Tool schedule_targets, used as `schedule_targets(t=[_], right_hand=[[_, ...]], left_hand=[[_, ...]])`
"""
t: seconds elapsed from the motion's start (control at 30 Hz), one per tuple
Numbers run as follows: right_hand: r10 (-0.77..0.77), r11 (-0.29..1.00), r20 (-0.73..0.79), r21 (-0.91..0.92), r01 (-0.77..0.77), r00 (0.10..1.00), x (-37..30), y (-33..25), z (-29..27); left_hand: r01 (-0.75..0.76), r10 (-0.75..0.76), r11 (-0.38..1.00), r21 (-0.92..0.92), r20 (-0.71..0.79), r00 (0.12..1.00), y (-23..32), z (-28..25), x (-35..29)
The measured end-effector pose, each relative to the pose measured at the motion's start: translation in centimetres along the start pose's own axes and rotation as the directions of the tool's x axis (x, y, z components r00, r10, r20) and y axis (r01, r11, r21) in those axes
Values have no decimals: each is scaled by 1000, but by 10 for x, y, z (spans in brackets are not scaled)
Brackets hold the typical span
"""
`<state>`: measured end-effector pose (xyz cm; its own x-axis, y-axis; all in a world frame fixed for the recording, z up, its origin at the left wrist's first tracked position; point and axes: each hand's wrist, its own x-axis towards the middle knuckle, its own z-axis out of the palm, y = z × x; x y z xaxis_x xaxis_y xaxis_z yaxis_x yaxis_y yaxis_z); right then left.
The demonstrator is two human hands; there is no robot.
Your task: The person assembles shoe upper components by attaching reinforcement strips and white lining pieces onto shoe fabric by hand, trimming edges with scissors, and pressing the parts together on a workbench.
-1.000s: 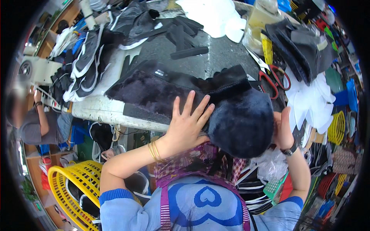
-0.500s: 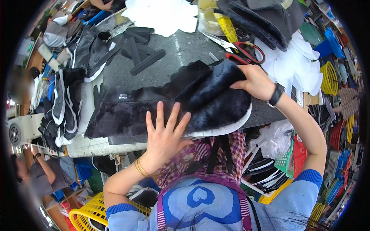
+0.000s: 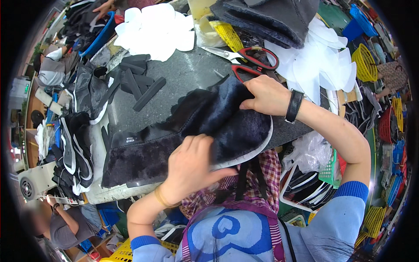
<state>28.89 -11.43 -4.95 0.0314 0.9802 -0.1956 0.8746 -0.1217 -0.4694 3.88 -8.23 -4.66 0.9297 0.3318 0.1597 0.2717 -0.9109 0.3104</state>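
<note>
A black fur-lined boot upper (image 3: 144,159) lies plush side up along the near edge of the dark table, a white edge showing at its curved right end. My right hand (image 3: 266,97) is closed on its folded upper right part, thumb on the plush and fingers over the far side. Resting over the middle of the piece is my left hand (image 3: 190,163), its fingers bent downward and slightly blurred, thumb stretched out to the right. The left fingertips are hidden. Red-and-black-handled scissors (image 3: 253,61) lie just beyond my right hand.
Black strips (image 3: 139,85) lie on the table (image 3: 174,78) at left. White petal-shaped sheets (image 3: 155,32) sit at the back, with more white sheets (image 3: 318,61) at right. A dark furry stack (image 3: 270,22) stands far right. Boot pieces (image 3: 76,144) hang over the left edge.
My left hand has gone from spread fingers to bent ones and moved slightly right over the plush. My right hand still grips the fold. The whole view has shifted somewhat.
</note>
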Motion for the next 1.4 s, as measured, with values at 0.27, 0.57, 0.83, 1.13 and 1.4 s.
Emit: schedule_targets(t=[0.27, 0.57, 0.83, 1.13, 1.4], right_hand=[[13, 1000, 102, -13, -12, 995, 14, -8, -5], [-90, 996, 39, 17, 89, 995, -3, -1, -7], [-169, 985, -117, 19, 172, 979, -9, 11, 9], [-551, 829, -224, -259, 496, 804, -70, -36, 38], [-227, 957, -474, -270, 104, 851, -52, -21, 49]], left_hand=[[166, -179, 968, 188, 55, 982, 9, 6, 23], [91, -88, 934, 346, -25, 996, 21, 20, -11], [-37, 58, 970, 242, -82, 995, 11, 33, -38], [54, -47, 926, 374, -27, 999, 34, 28, -16], [127, -166, 985, -116, -456, 874, -52, -50, 23]])
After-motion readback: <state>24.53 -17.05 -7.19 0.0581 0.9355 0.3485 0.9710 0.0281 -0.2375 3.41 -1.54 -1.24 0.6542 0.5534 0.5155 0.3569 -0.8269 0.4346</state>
